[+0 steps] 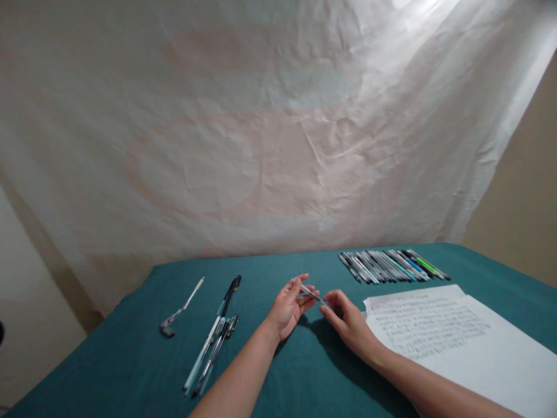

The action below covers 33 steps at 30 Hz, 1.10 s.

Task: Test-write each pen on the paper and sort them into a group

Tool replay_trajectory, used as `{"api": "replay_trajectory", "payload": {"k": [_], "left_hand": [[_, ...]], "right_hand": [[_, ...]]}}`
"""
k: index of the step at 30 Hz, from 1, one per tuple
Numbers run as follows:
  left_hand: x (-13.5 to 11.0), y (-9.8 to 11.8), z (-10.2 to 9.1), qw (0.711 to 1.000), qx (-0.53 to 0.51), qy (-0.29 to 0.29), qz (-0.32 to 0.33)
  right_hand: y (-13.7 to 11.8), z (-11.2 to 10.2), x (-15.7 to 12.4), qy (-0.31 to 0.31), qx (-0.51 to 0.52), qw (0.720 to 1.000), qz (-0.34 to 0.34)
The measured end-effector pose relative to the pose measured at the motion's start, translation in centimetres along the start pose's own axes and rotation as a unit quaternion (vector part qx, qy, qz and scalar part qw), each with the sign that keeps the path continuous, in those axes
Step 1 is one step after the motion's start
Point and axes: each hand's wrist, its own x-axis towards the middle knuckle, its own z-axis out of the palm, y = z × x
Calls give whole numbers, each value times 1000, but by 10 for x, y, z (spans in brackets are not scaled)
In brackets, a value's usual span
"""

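Between my two hands, above the middle of the green-covered table, a thin clear pen [312, 293] slants down to the right. My left hand [289, 307] pinches its upper left end between thumb and forefinger, palm turned up and the other fingers loosely curled. The fingers of my right hand [343, 316] close on the lower right end, which they partly hide. Left of my left forearm lies a small group of pens [213, 345], some clear and some dark. The sheet with handwriting [426, 322] lies just right of my right hand.
A long row of pens [383, 267], with a green and a blue one, lies at the back right. A thin white stick-like item with a dark piece [167, 328] at its end is at the left. Behind the green tablecloth [130, 360] hangs a pale wrinkled sheet [278, 128].
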Motion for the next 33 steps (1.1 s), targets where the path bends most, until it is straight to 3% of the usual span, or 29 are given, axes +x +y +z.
{"api": "replay_trajectory", "payload": {"k": [5,12,18,24,30,33], "left_hand": [[0,1,2,1000,5,-11,-8],[0,1,1,1000,12,4,2],[1,2,1,1000,16,6,-7],[0,3,3,1000,15,10,-5],[0,3,3,1000,16,5,-8],[0,2,3,1000,19,9,-3]], "right_hand": [[-4,-3,2,-31,-11,999,8],[-2,-1,0,-1,0,1000,2],[-1,-1,2,-26,-24,999,11],[2,0,1,-8,-22,1000,-7],[-1,-2,2,-55,-33,998,8],[-1,-1,1,-40,-20,999,6]]}}
